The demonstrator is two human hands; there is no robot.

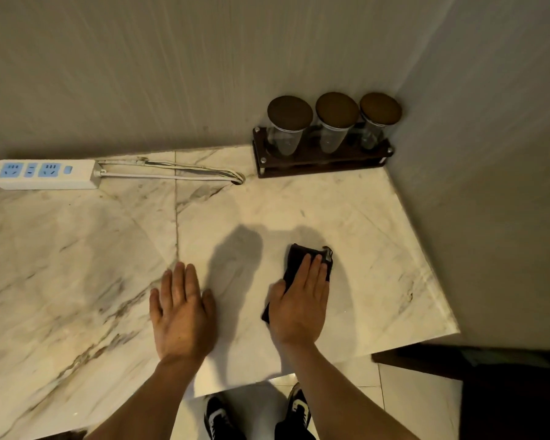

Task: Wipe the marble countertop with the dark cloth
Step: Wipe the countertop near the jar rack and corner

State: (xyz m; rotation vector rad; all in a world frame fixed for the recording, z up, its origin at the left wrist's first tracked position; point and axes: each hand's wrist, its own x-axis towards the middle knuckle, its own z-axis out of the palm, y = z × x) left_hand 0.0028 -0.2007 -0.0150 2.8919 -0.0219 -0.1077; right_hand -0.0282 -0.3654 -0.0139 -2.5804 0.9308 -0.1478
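The white marble countertop (pixel 77 265) with grey-brown veins fills most of the view. A small dark cloth (pixel 294 258) lies flat on it right of centre. My right hand (pixel 299 306) presses palm-down on the cloth, fingers together, covering its middle and near part. My left hand (pixel 181 315) rests flat on the bare marble to the left of the cloth, fingers slightly spread, holding nothing.
A white power strip (pixel 45 174) with blue sockets and its cable (pixel 178 171) lie along the back wall at left. A dark rack (pixel 321 157) with three lidded glass jars stands in the back right corner. Walls close the back and right. The counter's front edge runs near my shoes.
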